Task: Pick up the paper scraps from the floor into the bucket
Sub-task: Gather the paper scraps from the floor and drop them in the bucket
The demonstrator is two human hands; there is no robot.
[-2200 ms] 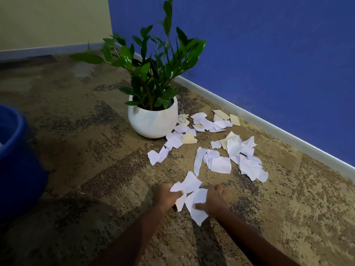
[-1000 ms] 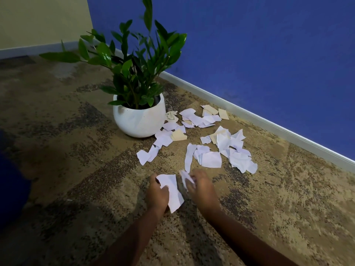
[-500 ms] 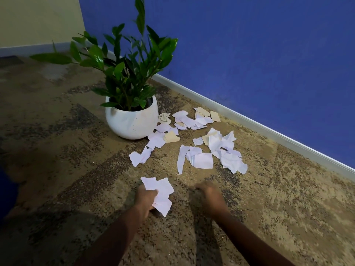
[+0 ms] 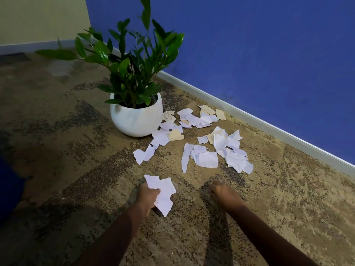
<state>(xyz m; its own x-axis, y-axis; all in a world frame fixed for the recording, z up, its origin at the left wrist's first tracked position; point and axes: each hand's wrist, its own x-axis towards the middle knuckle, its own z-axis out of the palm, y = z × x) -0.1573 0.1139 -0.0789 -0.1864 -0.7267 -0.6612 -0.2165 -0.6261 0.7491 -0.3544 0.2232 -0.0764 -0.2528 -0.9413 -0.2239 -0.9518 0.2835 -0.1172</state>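
Observation:
My left hand grips a bunch of white paper scraps just above the carpet. To its right, my right hand is curled into a loose fist with nothing in it, low over the floor. Beyond both hands, several white and tan scraps lie scattered on the carpet between the plant pot and the wall. A dark blue edge of the bucket shows at the far left, mostly cut off by the frame.
A white round pot with a leafy green plant stands on the carpet, scraps touching its right side. A blue wall with a pale skirting board runs diagonally at the right. Mottled brown carpet covers the floor.
Both hands gathered scraps together, then the bunch passed into my left hand. My right hand let go and moved right, away from it. The view shifted, with the bucket sliding mostly out at left.

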